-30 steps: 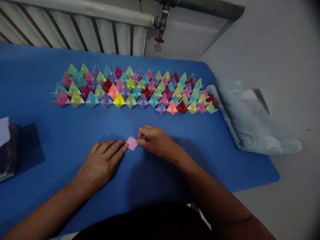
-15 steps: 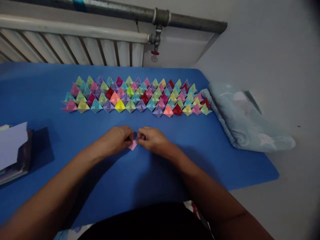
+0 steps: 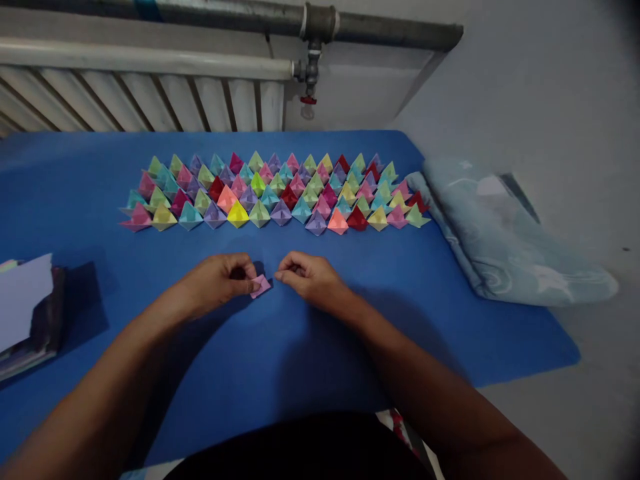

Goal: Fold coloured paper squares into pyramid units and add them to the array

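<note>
A small pink folded paper [image 3: 262, 285] is pinched between the thumb and fingers of my left hand [image 3: 225, 279], just above the blue table. To its right, my right hand [image 3: 313, 279] is closed in a pinch with thumb and forefinger together. A narrow gap parts those fingertips from the paper, and nothing shows between them. Beyond both hands stand several rows of folded paper boats [image 3: 260, 214] in pink, green, blue, purple, yellow and red.
A stack of papers [image 3: 23, 303] with a pale torn sheet on top lies at the left. On the right rests a folded light-blue cloth [image 3: 515, 247] against the wall. Behind the blue table [image 3: 175, 393] are a white radiator [image 3: 165, 60] and a valve with a red handle [image 3: 309, 100].
My right hand has let go of the pink paper and moved slightly right. The left hand has shifted a little left with the paper, which is now turned and shows more of itself.
</note>
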`<state>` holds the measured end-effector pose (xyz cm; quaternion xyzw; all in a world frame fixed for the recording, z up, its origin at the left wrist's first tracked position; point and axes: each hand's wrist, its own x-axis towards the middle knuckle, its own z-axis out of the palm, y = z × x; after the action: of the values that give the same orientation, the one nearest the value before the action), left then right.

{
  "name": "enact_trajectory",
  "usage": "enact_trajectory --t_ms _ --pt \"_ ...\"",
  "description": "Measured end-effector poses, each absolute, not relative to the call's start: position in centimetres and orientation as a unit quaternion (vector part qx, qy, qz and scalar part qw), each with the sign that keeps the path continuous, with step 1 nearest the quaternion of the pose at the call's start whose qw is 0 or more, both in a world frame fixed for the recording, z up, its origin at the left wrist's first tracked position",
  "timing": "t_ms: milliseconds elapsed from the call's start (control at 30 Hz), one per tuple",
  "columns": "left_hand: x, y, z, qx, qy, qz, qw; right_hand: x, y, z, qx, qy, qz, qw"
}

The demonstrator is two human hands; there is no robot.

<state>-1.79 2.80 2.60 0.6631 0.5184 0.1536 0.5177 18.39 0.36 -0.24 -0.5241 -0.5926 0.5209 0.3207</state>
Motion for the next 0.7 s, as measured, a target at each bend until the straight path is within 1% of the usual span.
enact_trajectory --t_ms 100,167,267,500,700 --pt "-1.9 2.4 2.4 0.533 0.525 0.278 0.602 17.6 0.1 0.4 -0.526 -0.526 0.581 0.332" --pt "-1.8 2.1 2.1 0.475 0.531 0.338 0.615 17.0 0.1 0.6 -0.525 -0.507 0.594 0.338" --pt "-1.5 1.7 1.8 0.429 0.534 0.382 0.620 16.4 0.1 0.6 -0.534 -0.498 0.593 0.341" --pt "-1.0 1.6 1.8 0.406 0.525 0.385 0.641 16.3 0.2 0.4 -0.534 -0.484 0.613 0.324" --pt "-1.5 1.6 1.5 0.454 0.517 0.338 0.642 16.5 0.0 0.2 -0.536 -0.531 0.569 0.326"
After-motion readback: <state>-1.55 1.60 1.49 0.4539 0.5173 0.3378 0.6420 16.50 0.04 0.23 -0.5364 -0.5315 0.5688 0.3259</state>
